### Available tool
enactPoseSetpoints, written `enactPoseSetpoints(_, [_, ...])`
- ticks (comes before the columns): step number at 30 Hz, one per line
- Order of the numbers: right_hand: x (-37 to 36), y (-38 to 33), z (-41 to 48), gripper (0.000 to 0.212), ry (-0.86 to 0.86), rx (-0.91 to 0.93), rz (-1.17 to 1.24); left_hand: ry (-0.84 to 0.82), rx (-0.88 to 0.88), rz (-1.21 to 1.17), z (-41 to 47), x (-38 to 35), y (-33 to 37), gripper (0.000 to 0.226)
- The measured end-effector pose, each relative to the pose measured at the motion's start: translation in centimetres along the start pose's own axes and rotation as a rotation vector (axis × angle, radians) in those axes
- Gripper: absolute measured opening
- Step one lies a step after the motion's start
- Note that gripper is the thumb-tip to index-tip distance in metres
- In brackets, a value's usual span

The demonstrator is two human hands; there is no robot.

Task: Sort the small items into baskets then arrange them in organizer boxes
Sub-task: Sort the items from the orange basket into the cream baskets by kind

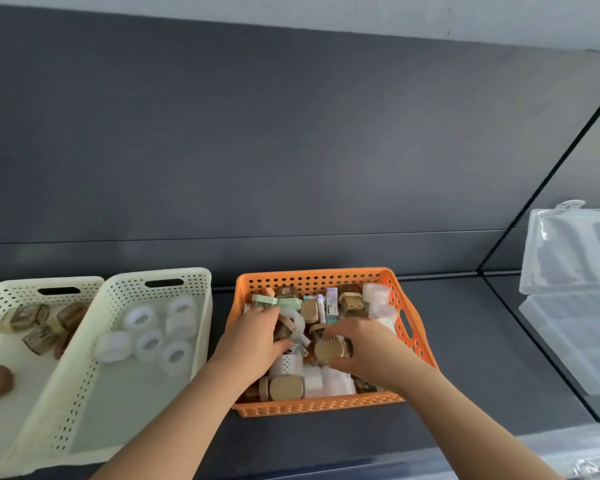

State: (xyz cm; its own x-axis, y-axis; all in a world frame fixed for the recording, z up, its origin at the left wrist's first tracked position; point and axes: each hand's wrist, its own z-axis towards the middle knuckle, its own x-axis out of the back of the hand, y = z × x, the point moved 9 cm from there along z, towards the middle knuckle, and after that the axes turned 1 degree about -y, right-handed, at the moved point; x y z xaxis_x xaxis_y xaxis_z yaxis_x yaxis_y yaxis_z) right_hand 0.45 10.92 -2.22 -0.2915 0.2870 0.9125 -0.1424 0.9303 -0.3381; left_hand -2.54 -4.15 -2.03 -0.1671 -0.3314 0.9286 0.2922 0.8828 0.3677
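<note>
An orange perforated basket [312, 279] holds a jumble of several small items: brass-coloured caps, white rings, small tubes. Both my hands are inside it. My left hand [257, 336] lies palm down on the pile at the left, fingers curled among the pieces. My right hand [364, 344] grips a brass-coloured cap [328, 351] between thumb and fingers near the middle. A cream basket [174, 277] to the left holds several white rings [149, 342]. A second cream basket [32, 284] at the far left holds several brown pieces [42, 336].
An open clear plastic organizer box [575, 327] stands at the right on the dark shelf, its lid raised against the wall. Another clear plastic case [589, 459] shows at the bottom right corner. A dark wall rises right behind the baskets.
</note>
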Motion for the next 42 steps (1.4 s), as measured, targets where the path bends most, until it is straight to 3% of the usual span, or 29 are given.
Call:
enactPoseSetpoints(6, [-0.5,-0.2,0.5,0.04,-0.007,0.049,0.03,-0.012,0.041,-0.118,-0.6,0.5,-0.5,0.046])
enactPoseSetpoints(11, [0.6,-0.4,0.6,0.036,0.052,0.081,0.168,0.04,0.057,-0.17,-1.8,3.2,-1.5,0.057])
enactPoseSetpoints(18, [2.1,-1.7,1.1,0.034,0.104,0.107,0.303,-0.04,0.038,-0.218,-4.0,4.7,-3.3,0.057])
enactPoseSetpoints(22, [2.7,-4.1,1.8,0.036,0.127,0.178,0.317,0.039,0.061,-0.274,-5.3,6.1,-4.5,0.055])
enactPoseSetpoints(31, [1.7,-17.1,6.0,0.039,0.105,0.376,0.433,0.255,0.243,-0.32,-11.6,11.2,-14.7,0.033])
enactPoseSetpoints(37, [-2.4,-28.0,10.0,0.035,-0.018,0.39,0.572,0.302,0.452,-0.336,-16.5,14.1,-26.8,0.051])
enactPoseSetpoints(42, [-6.0,-35.5,12.3,0.036,-0.046,0.451,0.381,0.289,0.466,-0.261,-17.5,15.4,-34.1,0.057])
